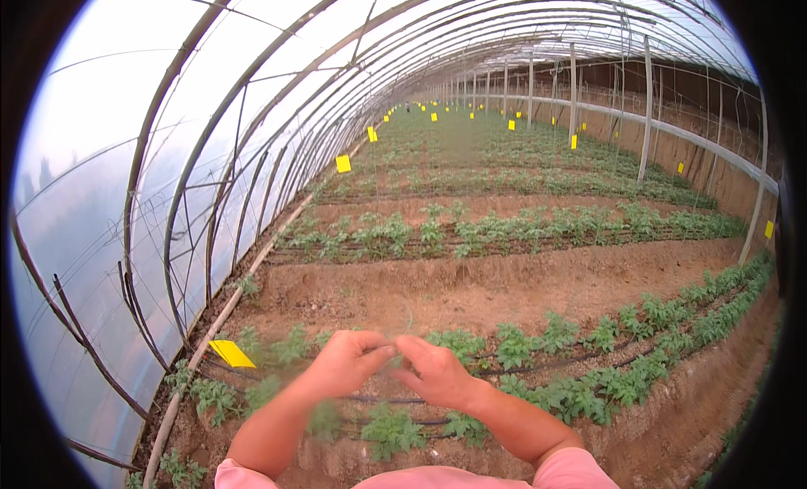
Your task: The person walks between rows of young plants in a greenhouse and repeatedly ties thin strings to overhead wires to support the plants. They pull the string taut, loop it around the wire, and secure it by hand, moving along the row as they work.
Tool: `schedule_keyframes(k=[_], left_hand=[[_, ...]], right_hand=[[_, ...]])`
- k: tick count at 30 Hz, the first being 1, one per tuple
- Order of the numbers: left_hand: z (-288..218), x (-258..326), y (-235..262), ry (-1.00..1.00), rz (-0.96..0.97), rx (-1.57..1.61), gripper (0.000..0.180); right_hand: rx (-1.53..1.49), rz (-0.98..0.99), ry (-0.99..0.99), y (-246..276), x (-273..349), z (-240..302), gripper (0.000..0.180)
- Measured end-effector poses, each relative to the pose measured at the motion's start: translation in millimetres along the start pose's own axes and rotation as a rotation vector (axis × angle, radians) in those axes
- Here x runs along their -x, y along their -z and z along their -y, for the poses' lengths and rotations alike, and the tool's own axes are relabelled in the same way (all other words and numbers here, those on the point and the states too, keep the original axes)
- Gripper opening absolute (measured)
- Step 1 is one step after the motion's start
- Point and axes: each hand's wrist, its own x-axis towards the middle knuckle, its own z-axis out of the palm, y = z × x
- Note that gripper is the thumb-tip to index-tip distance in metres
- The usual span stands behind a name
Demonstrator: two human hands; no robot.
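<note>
Lower centre: left hand and right hand meet, fingers curled, cannot tell whether grasping anything; best kept steady, clear of the green plants.

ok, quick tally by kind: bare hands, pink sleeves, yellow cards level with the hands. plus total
Bare hands: 2 (left hand, right hand)
Pink sleeves: 2 (left sleeve, right sleeve)
Yellow card level with the hands: 1
Total: 5

Left hand, right hand blurred at fingertips; pink shirt cut off below.
</note>
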Motion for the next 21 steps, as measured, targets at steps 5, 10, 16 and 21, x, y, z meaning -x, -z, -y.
schedule_keyframes(k=[5,10,16,21], left_hand=[[-30.7,-6.6,66.1,-0.235,-0.380,0.099,0.015],[-58.1,3.9,133.6,-0.303,-0.636,0.106,0.018],[-114.9,-39.5,160.2,-0.456,-0.696,0.258,0.023],[-127.6,-82.7,187.8,-0.591,-0.680,0.401,0.021]], right_hand=[[0.177,-0.216,0.179,60.3,-71.5,7.4,0.008],[0.400,-0.542,0.532,121.4,-151.7,48.5,0.004],[0.917,-0.839,0.957,181.2,-272.2,144.4,0.006],[1.154,-0.555,0.517,177.9,-350.8,165.1,0.010]])
